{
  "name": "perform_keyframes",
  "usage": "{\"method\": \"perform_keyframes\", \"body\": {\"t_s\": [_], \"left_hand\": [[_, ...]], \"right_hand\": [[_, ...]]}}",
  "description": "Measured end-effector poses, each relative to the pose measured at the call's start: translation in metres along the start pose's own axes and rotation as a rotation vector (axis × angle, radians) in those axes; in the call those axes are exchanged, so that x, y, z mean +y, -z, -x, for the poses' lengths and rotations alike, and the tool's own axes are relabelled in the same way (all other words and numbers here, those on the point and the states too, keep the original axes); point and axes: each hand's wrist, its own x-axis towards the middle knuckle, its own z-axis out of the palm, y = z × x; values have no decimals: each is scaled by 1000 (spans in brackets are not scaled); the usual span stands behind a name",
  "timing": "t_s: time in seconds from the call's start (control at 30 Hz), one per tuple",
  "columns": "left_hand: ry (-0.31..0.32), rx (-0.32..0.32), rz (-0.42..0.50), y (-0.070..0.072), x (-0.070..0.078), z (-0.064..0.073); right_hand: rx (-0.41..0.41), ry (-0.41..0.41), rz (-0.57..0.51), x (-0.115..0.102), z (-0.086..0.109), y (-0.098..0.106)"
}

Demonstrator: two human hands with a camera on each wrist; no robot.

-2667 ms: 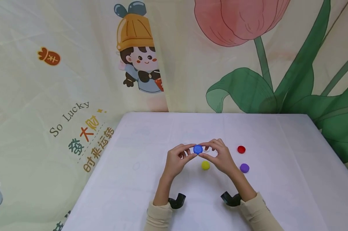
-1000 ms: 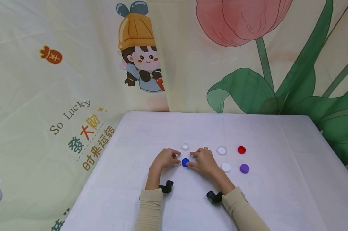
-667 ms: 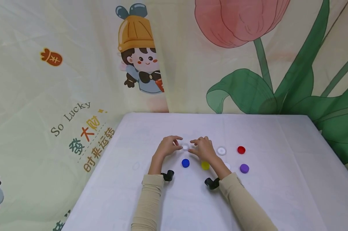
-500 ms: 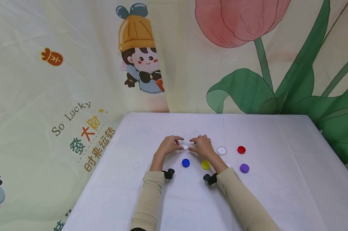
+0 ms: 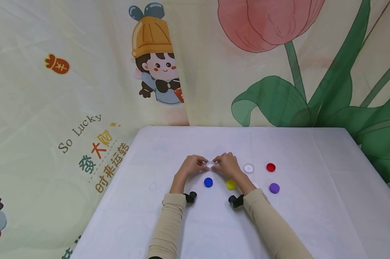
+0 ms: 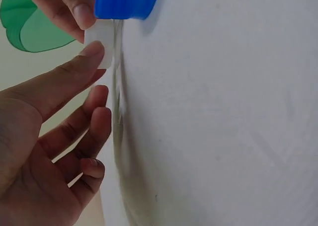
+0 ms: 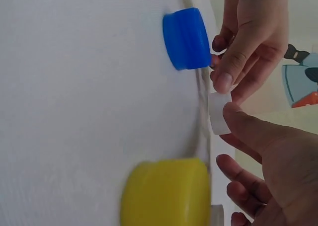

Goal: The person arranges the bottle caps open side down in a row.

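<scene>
A small white bottle cap [image 5: 210,164] is pinched from both sides between my two hands, near the middle of the table. My left hand [image 5: 192,165] grips its left edge with thumb and index finger; the other fingers curl loosely. From the right, my right hand [image 5: 228,166] pinches the same cap the same way. Both thumbs lie on the white cap's side in the right wrist view, where the cap [image 7: 218,113] shows beyond a blue bottle cap [image 7: 187,38]. That blue cap lies on the table just in front of the hands.
A yellow bottle cap [image 5: 231,185] lies near my right wrist. Another white cap [image 5: 248,168] sits right of that hand, and one more [image 5: 255,184] is partly hidden by the wrist. Further right are a red cap [image 5: 271,167] and a purple cap [image 5: 274,188] on the white-covered table [image 5: 311,216].
Both hands first held up the blue cap, then set it on the table and let go. They moved further back to the white cap, and their fingers have closed on it.
</scene>
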Motion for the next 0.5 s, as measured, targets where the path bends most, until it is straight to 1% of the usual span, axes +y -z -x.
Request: {"method": "perform_keyframes", "body": {"t_s": [0.1,0.2,0.4,0.5], "left_hand": [[-43,40,40,1,4,2],[-84,90,85,3,12,6],[-160,178,154,11,35,18],[-221,225,192,16,50,26]], "right_hand": [[28,14,-59,3,5,7],[78,48,-105,5,11,15],[197,85,-179,2,28,39],[269,140,-222,0,38,54]]}}
